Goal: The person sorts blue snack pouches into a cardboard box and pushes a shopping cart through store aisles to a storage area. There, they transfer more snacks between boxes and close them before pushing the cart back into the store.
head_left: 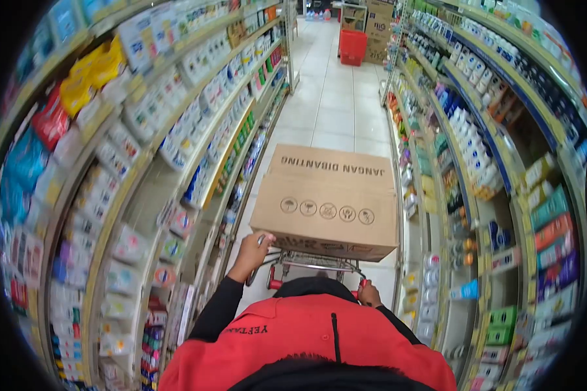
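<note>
A large closed cardboard box point(332, 189) rests on top of a shopping cart point(316, 262) in front of me. It bears black printed handling symbols and upside-down lettering. My left hand point(252, 252) is at the box's near left corner, its fingers curled against the edge. My right hand point(370, 294) is closed around the red cart handle point(362, 285), near its right end. The box hides most of the cart's basket. Part of the handle's middle is hidden by my body.
Tall shelves of packaged goods point(195, 117) line the left side, and bottle-filled shelves point(469, 143) line the right, both close to the box. The white tiled aisle point(332, 104) runs ahead. Farther on stand a red basket stack point(353, 47) and stacked cartons point(377, 32).
</note>
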The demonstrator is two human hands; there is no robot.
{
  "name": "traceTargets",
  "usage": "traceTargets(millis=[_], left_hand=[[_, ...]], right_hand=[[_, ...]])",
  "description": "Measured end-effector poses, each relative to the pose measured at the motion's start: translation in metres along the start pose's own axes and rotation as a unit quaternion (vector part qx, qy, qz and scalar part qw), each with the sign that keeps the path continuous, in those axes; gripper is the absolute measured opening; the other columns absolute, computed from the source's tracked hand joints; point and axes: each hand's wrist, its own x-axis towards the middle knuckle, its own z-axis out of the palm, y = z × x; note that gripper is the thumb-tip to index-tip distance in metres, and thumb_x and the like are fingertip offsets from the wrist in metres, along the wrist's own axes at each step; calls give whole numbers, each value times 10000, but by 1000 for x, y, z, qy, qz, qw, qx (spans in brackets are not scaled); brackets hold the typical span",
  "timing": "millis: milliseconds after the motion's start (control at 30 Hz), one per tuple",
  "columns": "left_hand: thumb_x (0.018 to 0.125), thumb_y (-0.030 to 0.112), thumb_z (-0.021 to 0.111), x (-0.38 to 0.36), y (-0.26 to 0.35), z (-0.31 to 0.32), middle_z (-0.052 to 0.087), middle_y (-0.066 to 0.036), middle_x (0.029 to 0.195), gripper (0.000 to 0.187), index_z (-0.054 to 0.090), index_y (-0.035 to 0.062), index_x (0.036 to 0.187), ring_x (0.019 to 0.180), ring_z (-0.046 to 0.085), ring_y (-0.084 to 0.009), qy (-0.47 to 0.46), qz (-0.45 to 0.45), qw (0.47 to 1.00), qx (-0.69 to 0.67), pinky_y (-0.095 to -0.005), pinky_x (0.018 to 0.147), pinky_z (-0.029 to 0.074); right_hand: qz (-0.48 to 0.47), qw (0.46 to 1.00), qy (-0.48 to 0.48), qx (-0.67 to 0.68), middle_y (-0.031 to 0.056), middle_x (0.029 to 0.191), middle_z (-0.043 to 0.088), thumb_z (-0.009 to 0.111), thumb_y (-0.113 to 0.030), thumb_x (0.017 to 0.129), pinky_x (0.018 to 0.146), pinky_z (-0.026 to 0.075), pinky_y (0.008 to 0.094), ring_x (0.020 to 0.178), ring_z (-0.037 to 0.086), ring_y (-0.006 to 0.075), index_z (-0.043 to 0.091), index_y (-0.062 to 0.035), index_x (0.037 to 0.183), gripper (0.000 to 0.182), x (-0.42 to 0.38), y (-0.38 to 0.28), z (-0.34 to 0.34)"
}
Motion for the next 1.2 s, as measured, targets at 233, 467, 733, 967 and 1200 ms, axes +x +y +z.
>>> traceTargets(millis=[233,467,733,967,1200], left_hand=[[860,171,529,226,19,9,607,-95,635,199,634,2,854,592,593,-175,52,16,998,14,-293,569,453],[879,238,501,456,24,7,605,-64,686,282,624,-7,944,580,561,-107,14,-18,1000,-20,-240,548,448],[857,207,525,711,36,15,614,-111,646,235,629,-1,886,602,607,-210,23,-3,1000,-10,-306,577,460],[873,214,521,938,50,18,592,-78,650,238,631,6,911,580,574,-145,-3,-11,1000,1,-267,553,453],[882,232,517,1170,55,28,570,-46,641,260,629,0,919,575,541,-90,0,-41,998,-55,-228,536,444]], right_hand=[[10,999,-52,-6,271,842,593,474,-286,841,711,480,477,790,599,407,410,37,1002,366,220,-62,-79],[-12,1000,-9,-7,259,790,599,484,-277,843,656,488,483,741,604,407,410,36,998,357,420,-125,-141],[38,999,-13,4,257,791,603,476,-290,843,654,481,487,740,599,416,407,15,1007,353,639,-198,-214],[11,999,39,17,260,756,596,489,-253,839,634,482,488,718,596,412,417,18,976,312,847,-251,-274],[16,1000,-2,25,263,757,594,471,-269,846,630,475,501,706,590,431,394,20,1007,341,1064,-308,-349]])
